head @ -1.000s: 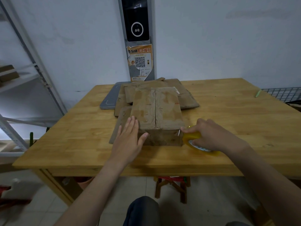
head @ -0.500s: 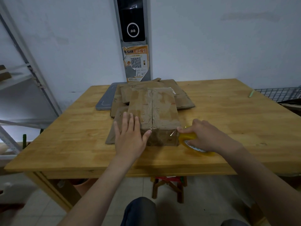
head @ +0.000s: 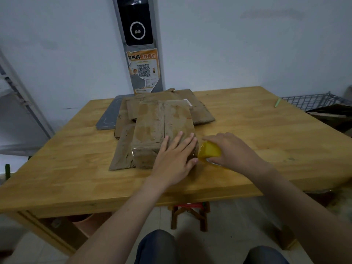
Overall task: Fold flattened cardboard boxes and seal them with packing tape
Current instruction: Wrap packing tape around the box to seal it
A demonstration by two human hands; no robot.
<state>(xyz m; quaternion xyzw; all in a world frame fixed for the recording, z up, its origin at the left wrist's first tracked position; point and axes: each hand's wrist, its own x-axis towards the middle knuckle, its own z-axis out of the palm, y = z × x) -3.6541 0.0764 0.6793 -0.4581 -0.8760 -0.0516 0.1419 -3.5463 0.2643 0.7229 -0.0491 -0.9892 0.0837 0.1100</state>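
box (head: 152, 130) under left hand (head: 174, 159), tape (head: 209, 152) (right hand (head: 234, 151))

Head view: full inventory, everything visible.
folded box: 1, brown, table centre
tape strip: 1, clear, across the box's near end
tape roll: 1, yellow, right of box
flattened cardboard: several, brown, under and behind box
slab: 1, grey, behind-left of box
pen: 1, green, table's far right
table: 1, light wood, centre
wire rack: 1, grey, right of table
wall panel: 1, black, behind table
poster: 1, orange, on panel
stool: 1, red, under table
left hand: flat on box
right hand: grips tape roll
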